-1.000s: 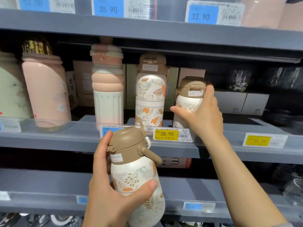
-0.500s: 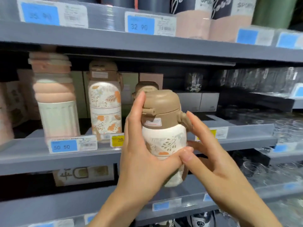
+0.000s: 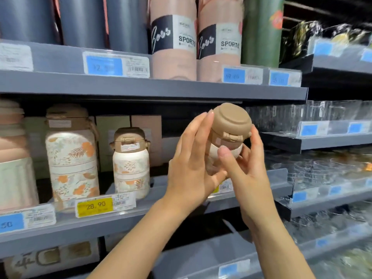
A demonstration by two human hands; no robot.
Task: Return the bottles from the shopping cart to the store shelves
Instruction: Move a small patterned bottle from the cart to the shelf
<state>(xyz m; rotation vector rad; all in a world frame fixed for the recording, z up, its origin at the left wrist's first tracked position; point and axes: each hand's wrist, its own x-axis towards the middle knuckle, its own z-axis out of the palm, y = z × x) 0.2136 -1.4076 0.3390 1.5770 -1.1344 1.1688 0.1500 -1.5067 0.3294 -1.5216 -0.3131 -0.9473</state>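
Head view
Bottle: a small flask [image 3: 227,135] with a tan lid and pale floral body is held up in front of the middle shelf [image 3: 141,214], tilted so its lid top faces the camera; it touches no shelf.
Left hand: the left hand [image 3: 193,170] cups the flask's left side, long fingers [image 3: 203,125] stretched up along the lid, thumb curled across below the body.
Right hand: the right hand [image 3: 245,172] clasps the right side, thumb [image 3: 225,156] pressed on the front of the body, the other fingers wrapped behind the lid's edge.
Grip: both hands hold the flask between them; fingers lie close together, not spread.
Middle shelf: a matching small flask [image 3: 130,164] stands upright left of the hands, beside a taller floral bottle [image 3: 71,152]; a pink ribbed bottle [image 3: 14,154] is at the far left. Boxes [image 3: 128,133] stand behind them.
Price tag: a yellow tag [image 3: 94,207] reading 28.90 sits on the shelf edge below the taller bottle.
Top shelf: two pink bottles [image 3: 173,45] labelled SPORTS, grey ones [image 3: 80,21] to their left, a green one [image 3: 261,31] to their right.
Right side: clear glassware [image 3: 322,166] fills neighbouring shelves, blurred.
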